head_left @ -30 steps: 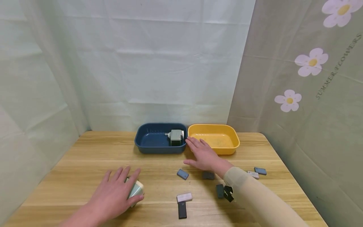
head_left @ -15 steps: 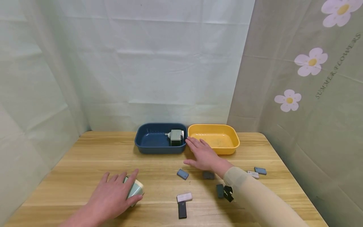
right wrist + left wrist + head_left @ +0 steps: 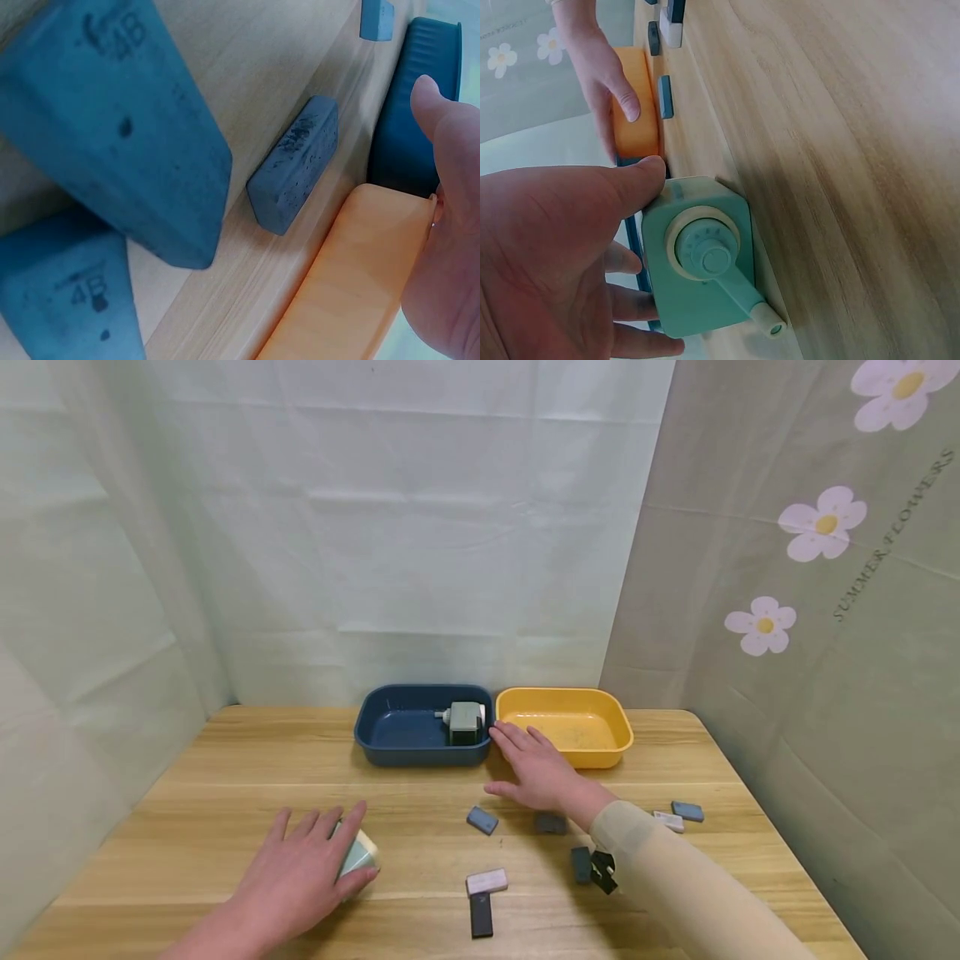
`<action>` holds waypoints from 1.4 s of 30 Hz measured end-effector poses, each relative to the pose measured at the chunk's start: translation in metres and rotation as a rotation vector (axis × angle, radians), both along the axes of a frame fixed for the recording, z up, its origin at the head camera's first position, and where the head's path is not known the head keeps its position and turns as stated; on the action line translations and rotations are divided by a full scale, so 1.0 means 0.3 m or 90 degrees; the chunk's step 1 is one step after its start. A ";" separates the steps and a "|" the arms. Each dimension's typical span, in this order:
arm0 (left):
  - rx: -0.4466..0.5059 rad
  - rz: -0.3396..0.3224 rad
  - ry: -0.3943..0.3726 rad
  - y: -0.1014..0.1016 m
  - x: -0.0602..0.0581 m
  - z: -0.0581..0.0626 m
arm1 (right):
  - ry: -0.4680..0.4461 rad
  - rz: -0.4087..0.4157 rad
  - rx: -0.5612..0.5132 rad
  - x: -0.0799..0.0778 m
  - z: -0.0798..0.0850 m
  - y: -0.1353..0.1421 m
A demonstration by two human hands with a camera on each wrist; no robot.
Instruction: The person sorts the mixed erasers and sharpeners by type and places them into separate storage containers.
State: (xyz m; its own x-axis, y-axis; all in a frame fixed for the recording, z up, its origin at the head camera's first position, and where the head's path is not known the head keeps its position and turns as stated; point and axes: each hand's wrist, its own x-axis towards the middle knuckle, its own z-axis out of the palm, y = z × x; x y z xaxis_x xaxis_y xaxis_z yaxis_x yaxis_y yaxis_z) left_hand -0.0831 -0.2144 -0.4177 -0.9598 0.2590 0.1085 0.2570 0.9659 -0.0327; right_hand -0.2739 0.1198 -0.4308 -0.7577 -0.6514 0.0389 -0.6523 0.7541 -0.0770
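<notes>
My left hand [image 3: 288, 877] lies over a mint-green pencil sharpener [image 3: 682, 304] with a cream base and a crank handle. Its fingers are spread and fairly straight; in the left wrist view the thumb is right at one corner of the sharpener, the other fingers along its side, partly hidden behind it. My right hand [image 3: 536, 772] reaches forward with straight fingers, fingertips at the spot where the blue bin [image 3: 420, 757] and the yellow bin [image 3: 603, 758] meet. A second crank sharpener [image 3: 467, 718] lies inside the blue bin, near its right end.
Several erasers lie about the wooden table: a blue one [image 3: 482, 820], a white one [image 3: 487, 882] touching a black one [image 3: 482, 917], and a pair at right with a blue-grey one [image 3: 687, 812]. Under the right forearm sits a dark 4B eraser [image 3: 120, 120]. Curtains enclose the table.
My left fingers first draw back a little, then spread forward again over the sharpener. The right hand, bins and erasers stay in place.
</notes>
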 end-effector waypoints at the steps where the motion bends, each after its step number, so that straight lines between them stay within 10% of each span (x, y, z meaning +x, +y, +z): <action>1: -0.001 0.001 -0.003 0.001 -0.003 0.001 | 0.002 0.001 0.003 0.000 0.001 0.000; 42: 0.087 -0.083 -0.097 0.106 -0.217 0.024 | 0.004 0.016 -0.015 0.011 0.013 0.001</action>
State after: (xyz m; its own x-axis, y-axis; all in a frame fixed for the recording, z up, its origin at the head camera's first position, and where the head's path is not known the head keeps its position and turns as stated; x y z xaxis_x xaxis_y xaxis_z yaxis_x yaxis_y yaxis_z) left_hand -0.1483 -0.1826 -0.4104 -0.9272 0.3746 0.0074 0.3717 0.9171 0.1443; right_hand -0.2705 0.1202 -0.4268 -0.7413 -0.6686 0.0590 -0.6709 0.7359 -0.0910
